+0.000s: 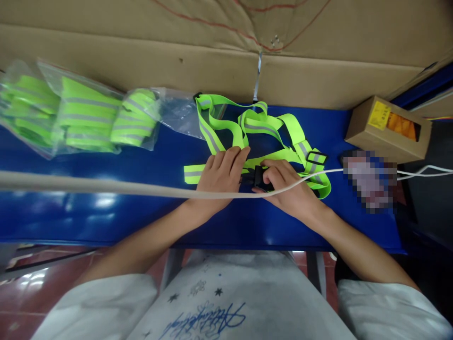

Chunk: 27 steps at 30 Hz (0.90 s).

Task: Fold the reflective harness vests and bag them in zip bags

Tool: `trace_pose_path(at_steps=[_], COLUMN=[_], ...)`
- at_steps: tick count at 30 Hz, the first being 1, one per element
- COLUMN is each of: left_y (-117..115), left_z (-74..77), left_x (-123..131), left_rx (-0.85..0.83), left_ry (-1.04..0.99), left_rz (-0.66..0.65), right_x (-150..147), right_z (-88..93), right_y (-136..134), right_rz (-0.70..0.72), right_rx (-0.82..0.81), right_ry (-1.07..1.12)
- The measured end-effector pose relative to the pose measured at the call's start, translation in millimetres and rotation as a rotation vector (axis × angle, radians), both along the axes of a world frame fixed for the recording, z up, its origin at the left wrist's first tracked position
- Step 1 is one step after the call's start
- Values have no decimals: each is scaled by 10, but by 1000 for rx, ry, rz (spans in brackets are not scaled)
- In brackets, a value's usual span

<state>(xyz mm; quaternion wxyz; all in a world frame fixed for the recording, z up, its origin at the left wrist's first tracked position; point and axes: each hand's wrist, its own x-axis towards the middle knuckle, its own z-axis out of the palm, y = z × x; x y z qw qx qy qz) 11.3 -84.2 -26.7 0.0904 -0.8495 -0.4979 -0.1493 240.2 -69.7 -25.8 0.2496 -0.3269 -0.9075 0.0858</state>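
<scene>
A neon-yellow reflective strap harness (253,125) with a grey stripe lies loosely looped on the blue table (141,222). My left hand (224,172) is closed over its strap, with a short strap end sticking out to the left. My right hand (283,182) pinches a black plastic buckle (259,177) on the harness, close beside the left hand. A black slider (316,158) sits on the strap to the right. The part under my left fingers is hidden.
Clear bags of folded neon straps (88,115) lie at the left. A white cable (141,186) crosses in front of my hands. A cardboard box (389,130) and a blurred-out item (370,179) are at the right. Brown cardboard (141,63) stands behind the table.
</scene>
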Motion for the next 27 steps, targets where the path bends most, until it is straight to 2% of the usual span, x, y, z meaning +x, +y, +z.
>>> trace_pose_path(at_steps=[7,13,16,18,21,23,25,27], left_y=[-2,-18,-12,-1,9,2,-13,-29], left_z=[12,6,-20,-36,-55,-63,-64,-60], left_x=[-2,-17,-43,-60,-58,-38,-15,-3], left_rx=[26,71,72,133,204,178,137,106], left_ry=[41,13,-3,-13,-48,-76,-94,-102], left_rz=[21,9,-41,-64,-48,-41,-58,-89], right_x=[3,30,66,106,169,191,196,194], right_z=[-25,59,155,235,343,379,375,347], right_y=[-13,-26,-6,31,101,135,150,153], right_rz=[-16,-55,-85,-85,25,106,122,109], right_rx=[-26,-237,-423,-616,-1008,-1239,-1315,-1246], right_ry=[1,113,137,230,448,531,518,435])
